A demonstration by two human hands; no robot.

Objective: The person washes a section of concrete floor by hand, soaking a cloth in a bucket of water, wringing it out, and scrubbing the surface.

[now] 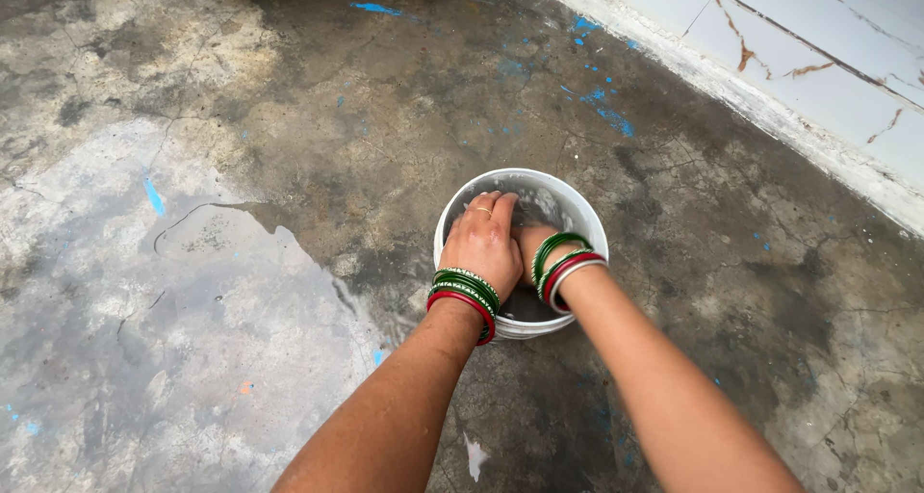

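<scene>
Both hands are inside a white bucket [577,214] that stands on a wet concrete floor [289,146]. The bucket is near the middle of the view, a little to the right, and it is not far from a white tiled wall [828,60] at the upper right.

The left hand [484,238] lies over the near-left rim, palm down. Its fingers are together and bend down into the bucket, and there is a ring on one finger. I cannot tell what the fingertips press on, because they are hidden inside. On the left wrist there are green and red bangles [466,297].

The right hand [528,243] goes deeper into the bucket, just beside the left hand and touching it. Only its back near the wrist shows; the fingers are hidden, so I cannot tell if they are apart or closed. This wrist has also green, red and white bangles [565,267].

The inside of the bucket looks grey and wet. A puddle [241,291] spreads on the floor at the left of the bucket. Small blue paint spots [606,117] are scattered on the floor near the wall.
</scene>
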